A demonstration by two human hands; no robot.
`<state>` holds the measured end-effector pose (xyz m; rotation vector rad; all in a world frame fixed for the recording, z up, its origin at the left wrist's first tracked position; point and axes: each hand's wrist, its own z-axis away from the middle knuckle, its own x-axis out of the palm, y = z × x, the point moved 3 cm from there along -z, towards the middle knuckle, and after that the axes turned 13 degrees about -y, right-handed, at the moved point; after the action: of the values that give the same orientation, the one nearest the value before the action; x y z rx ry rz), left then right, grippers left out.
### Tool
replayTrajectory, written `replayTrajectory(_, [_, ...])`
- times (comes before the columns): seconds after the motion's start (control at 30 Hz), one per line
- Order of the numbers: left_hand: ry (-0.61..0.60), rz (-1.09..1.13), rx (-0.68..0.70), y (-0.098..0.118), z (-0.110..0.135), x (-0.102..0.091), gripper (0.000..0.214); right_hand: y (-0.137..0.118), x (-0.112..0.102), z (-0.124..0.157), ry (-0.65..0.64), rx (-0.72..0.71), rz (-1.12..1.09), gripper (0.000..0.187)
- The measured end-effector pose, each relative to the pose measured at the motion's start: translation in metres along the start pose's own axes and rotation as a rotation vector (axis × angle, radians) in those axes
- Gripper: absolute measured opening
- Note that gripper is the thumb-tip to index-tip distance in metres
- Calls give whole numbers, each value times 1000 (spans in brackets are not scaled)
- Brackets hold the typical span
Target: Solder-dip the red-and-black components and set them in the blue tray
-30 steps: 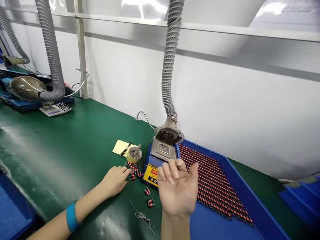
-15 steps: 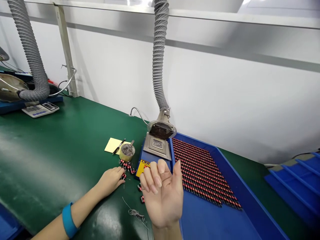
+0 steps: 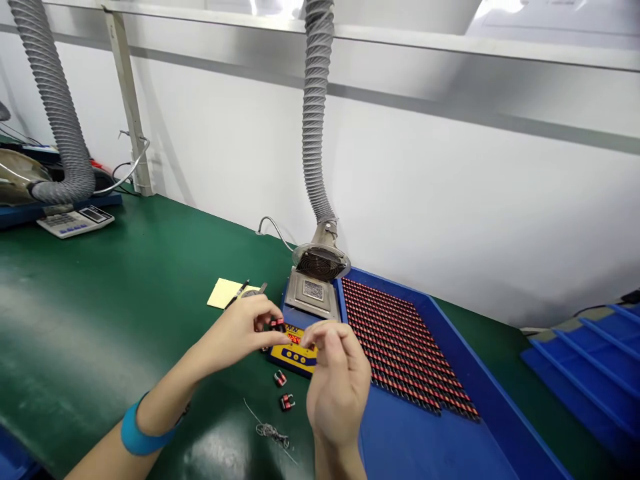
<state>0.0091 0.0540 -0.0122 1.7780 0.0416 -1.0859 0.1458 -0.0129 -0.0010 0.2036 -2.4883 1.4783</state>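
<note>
My left hand (image 3: 245,333), with a blue wristband (image 3: 143,430), holds a small red-and-black coil component (image 3: 277,325) between thumb and fingers, over the front of a blue and yellow solder pot (image 3: 295,353) with a red digit display. Close on its right, my right hand (image 3: 337,380) is raised with fingers curled and thumb pressed to them; whatever is between them is hidden. Below, two loose pieces lie on the green bench: a red-and-black coil (image 3: 281,379) and another coil (image 3: 287,402). My left hand hides most of the round tub (image 3: 253,292).
A blue tray (image 3: 425,447) on the right carries dense rows of coils (image 3: 400,340). The grey extraction hose (image 3: 315,120) hangs over the solder pot. Tangled wire (image 3: 273,433) lies in front. A yellow notepad (image 3: 219,295), pen (image 3: 239,292) and calculator (image 3: 75,222) are leftward.
My left hand has lifted a coil from the pile by the tub and moved right. My right hand has turned from palm-up with loosely curled fingers to a closed pinch beside it.
</note>
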Motion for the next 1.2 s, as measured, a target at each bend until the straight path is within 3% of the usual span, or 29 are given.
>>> replayTrajectory(0.1, [107,127,135,30,1,-11,16,6,-8,-5,-60,50,170,11])
replayTrajectory(0.2, [162,369,294,41,3,-8,17,11,-11,-8,-167,222,41,14])
replayTrajectory(0.27, [151,506,337,42,3,-4,21,10,-12,-9,-142,249,-45,15])
replayTrajectory(0.5, [93,831,328,34,-2,-2,18,20,-3,-9,-45,284,-243,19])
replayTrajectory(0.77, [110,1087,206,22,-6,-5,6,32,6,-3,42,328,-300,15])
replayTrajectory(1.03, [404,1420,117,29,-4,15,36,39,16,0,23,352,-427,18])
replayTrajectory(1.13, [603,1497,182,26,1,7,34,31,18,1,-3,380,-483,19])
replayTrajectory(1.2, [695,1421,241,22,5,-2,27,29,16,1,17,384,-519,20])
